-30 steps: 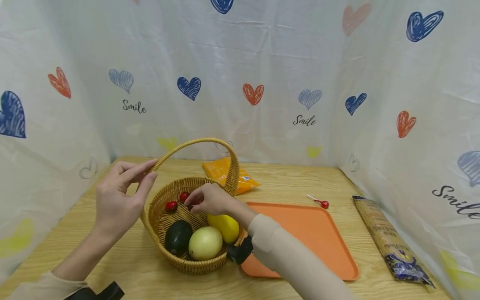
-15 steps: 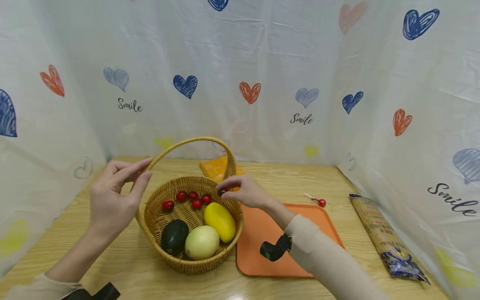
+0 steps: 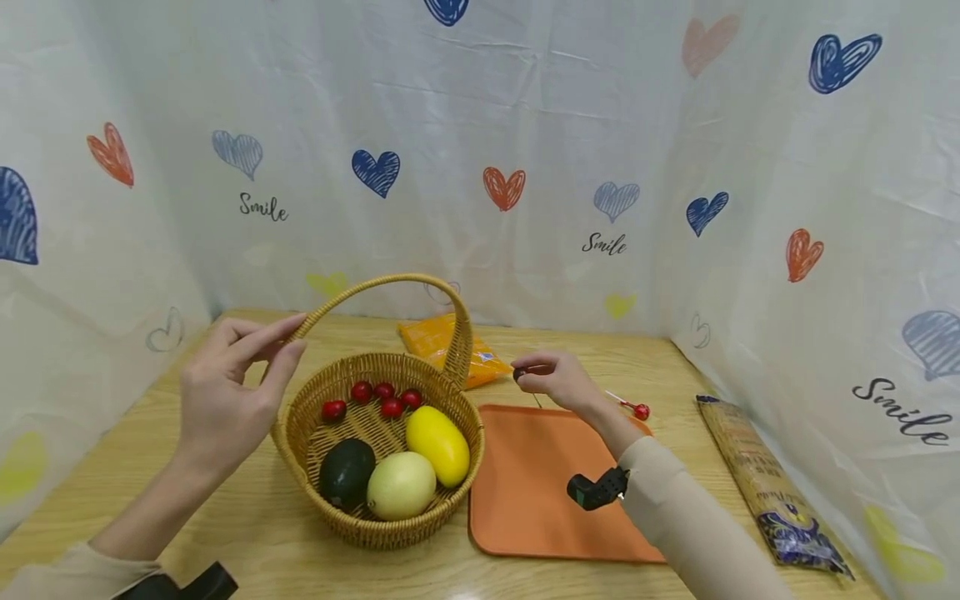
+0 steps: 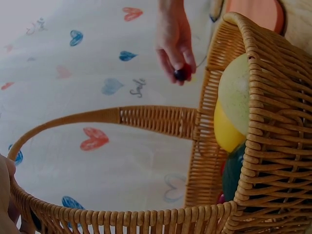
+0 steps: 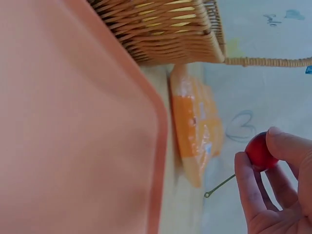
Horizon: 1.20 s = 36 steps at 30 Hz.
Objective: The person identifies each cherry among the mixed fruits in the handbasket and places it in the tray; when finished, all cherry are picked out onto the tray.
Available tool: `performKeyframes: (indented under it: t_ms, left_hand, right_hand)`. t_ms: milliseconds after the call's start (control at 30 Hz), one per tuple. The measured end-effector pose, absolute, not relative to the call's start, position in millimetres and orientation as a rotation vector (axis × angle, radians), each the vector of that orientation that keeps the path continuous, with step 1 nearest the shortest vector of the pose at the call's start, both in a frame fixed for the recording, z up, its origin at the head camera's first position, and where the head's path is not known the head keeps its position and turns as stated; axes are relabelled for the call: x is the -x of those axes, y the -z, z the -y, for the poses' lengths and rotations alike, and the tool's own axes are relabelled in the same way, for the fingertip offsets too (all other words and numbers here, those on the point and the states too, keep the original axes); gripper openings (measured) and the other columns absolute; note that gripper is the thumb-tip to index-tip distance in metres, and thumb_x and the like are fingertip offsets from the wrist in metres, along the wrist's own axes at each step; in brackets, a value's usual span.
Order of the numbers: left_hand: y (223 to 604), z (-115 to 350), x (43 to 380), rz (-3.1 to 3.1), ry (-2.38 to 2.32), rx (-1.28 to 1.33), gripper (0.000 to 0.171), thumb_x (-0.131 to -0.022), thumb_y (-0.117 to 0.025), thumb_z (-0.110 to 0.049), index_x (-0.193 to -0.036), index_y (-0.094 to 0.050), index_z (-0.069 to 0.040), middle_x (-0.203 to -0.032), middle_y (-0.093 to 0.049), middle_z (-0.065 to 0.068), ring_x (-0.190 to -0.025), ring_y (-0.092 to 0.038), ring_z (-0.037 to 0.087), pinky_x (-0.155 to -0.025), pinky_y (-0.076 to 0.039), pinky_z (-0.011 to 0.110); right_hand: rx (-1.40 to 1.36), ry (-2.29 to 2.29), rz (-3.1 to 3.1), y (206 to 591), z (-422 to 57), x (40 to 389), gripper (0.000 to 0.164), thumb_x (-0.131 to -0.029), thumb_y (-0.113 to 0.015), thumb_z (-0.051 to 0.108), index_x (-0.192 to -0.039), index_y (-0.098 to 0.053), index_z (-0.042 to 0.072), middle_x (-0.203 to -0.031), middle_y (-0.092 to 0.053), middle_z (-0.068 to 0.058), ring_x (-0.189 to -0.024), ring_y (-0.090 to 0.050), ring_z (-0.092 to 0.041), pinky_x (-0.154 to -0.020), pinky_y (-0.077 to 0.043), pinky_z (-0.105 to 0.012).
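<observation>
My left hand (image 3: 232, 392) pinches the left side of the handle (image 3: 375, 287) of a wicker basket (image 3: 382, 533) between thumb and fingers. In the basket lie several red cherries (image 3: 333, 411), a dark green oval fruit (image 3: 347, 472), a pale green round fruit (image 3: 401, 486) and a yellow oblong fruit (image 3: 437, 446). My right hand (image 3: 558, 382) pinches a dark red cherry (image 5: 260, 152) at the fingertips. Its thin green stem (image 5: 220, 185) hangs down in the head view. That hand is above the far edge of an orange tray (image 3: 547, 492), right of the basket.
An orange packet (image 3: 480, 354) lies behind the basket. A red lollipop (image 3: 640, 412) rests beyond the tray's far right corner. Farther right lies a long brown packet (image 3: 772, 487). A curtain printed with hearts (image 3: 450, 100) surrounds the wooden table (image 3: 247, 525).
My right hand has come out of the basket with a cherry and moved right, over the tray's far edge. The left hand keeps its hold on the handle.
</observation>
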<state>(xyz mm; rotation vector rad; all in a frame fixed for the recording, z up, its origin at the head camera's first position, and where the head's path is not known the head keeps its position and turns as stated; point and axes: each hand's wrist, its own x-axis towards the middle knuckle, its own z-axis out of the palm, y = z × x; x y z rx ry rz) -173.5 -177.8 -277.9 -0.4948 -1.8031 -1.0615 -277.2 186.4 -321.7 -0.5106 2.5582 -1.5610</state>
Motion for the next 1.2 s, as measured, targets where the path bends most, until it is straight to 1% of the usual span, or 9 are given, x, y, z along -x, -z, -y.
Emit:
performKeyframes:
  t_ms: [100,267,333,500,667,800,900,1067,1200]
  left_hand:
    - [278.0,178.3,173.7,1.806,1.065,0.497,0.031,-0.073,-0.070,0.018,-0.101,-0.071,0.006,-0.083,-0.053,0.007,-0.077,-0.052,-0.003,-0.069,-0.042,0.006]
    - [279.0,178.6,173.6,1.811,1.071,0.501,0.032,-0.072,-0.069,0.019,-0.101,-0.071,0.006,-0.083,-0.053,0.007,-0.078,-0.052,-0.003,-0.073,-0.044,0.005]
    - [279.4,178.2,173.9,1.814,1.067,0.502,0.033,-0.072,-0.070,0.019,-0.102,-0.071,0.005,-0.083,-0.053,0.007,-0.078,-0.052,-0.003,-0.073,-0.044,0.005]
    - [280.3,177.4,174.5,1.817,1.053,0.500,0.032,-0.072,-0.070,0.018,-0.102,-0.071,0.005,-0.082,-0.053,0.007,-0.077,-0.052,-0.003,-0.071,-0.043,0.006]
    - [280.5,178.1,174.0,1.814,1.048,0.497,0.033,-0.072,-0.070,0.018,-0.102,-0.071,0.005,-0.083,-0.053,0.007,-0.077,-0.052,-0.003,-0.069,-0.042,0.005]
    - [279.5,177.3,174.0,1.814,1.049,0.500,0.033,-0.072,-0.070,0.018,-0.102,-0.071,0.005,-0.083,-0.053,0.007,-0.077,-0.052,-0.003,-0.072,-0.044,0.006]
    - [278.8,176.6,174.1,1.811,1.060,0.505,0.033,-0.072,-0.070,0.018,-0.102,-0.071,0.004,-0.083,-0.053,0.006,-0.077,-0.052,-0.002,-0.073,-0.044,0.006]
    - [277.5,177.0,173.2,1.807,1.091,0.516,0.032,-0.074,-0.069,0.018,-0.103,-0.070,0.005,-0.084,-0.053,0.007,-0.077,-0.053,0.000,-0.073,-0.046,0.007]
    - [277.7,177.8,173.0,1.810,1.079,0.509,0.032,-0.074,-0.069,0.018,-0.103,-0.070,0.005,-0.084,-0.053,0.007,-0.077,-0.053,-0.001,-0.073,-0.045,0.006]
  right_hand:
    - [0.498,1.520,-2.576,330.1,-188.8,276.1,0.031,-0.087,-0.066,0.007,-0.117,-0.065,0.000,-0.112,-0.064,-0.017,-0.102,-0.062,-0.028,-0.087,-0.053,-0.044]
    - [0.547,1.362,-2.630,346.3,-183.1,273.8,0.029,-0.088,-0.065,0.008,-0.115,-0.067,0.001,-0.110,-0.066,-0.013,-0.101,-0.063,-0.025,-0.082,-0.055,-0.038]
    - [0.565,1.317,-2.656,353.3,-181.5,273.7,0.027,-0.087,-0.065,0.007,-0.114,-0.067,0.000,-0.108,-0.066,-0.012,-0.099,-0.063,-0.025,-0.081,-0.055,-0.036]
    - [0.593,1.214,-2.727,367.5,-177.5,273.5,0.023,-0.086,-0.066,0.004,-0.108,-0.069,-0.001,-0.102,-0.068,-0.010,-0.094,-0.065,-0.024,-0.081,-0.054,-0.037]
    - [0.600,1.050,-2.808,376.4,-171.9,273.2,0.019,-0.084,-0.069,0.004,-0.103,-0.072,0.004,-0.099,-0.069,-0.005,-0.088,-0.063,-0.020,-0.077,-0.054,-0.035]
    - [0.530,0.942,-2.876,381.1,-168.6,272.0,0.017,-0.082,-0.071,0.006,-0.099,-0.074,0.009,-0.095,-0.068,-0.001,-0.082,-0.060,-0.015,-0.073,-0.053,-0.033]
    - [0.507,0.918,-2.912,383.6,-167.3,271.3,0.016,-0.082,-0.073,0.007,-0.098,-0.074,0.010,-0.092,-0.068,0.001,-0.079,-0.057,-0.014,-0.071,-0.051,-0.032]
    - [0.555,0.912,-2.926,384.8,-166.1,271.5,0.018,-0.082,-0.073,0.007,-0.099,-0.074,0.009,-0.093,-0.068,0.000,-0.079,-0.056,-0.014,-0.070,-0.050,-0.031]
    - [0.579,0.939,-2.901,381.1,-168.1,272.4,0.023,-0.084,-0.070,0.008,-0.107,-0.072,0.007,-0.100,-0.068,-0.005,-0.085,-0.062,-0.019,-0.073,-0.053,-0.033]
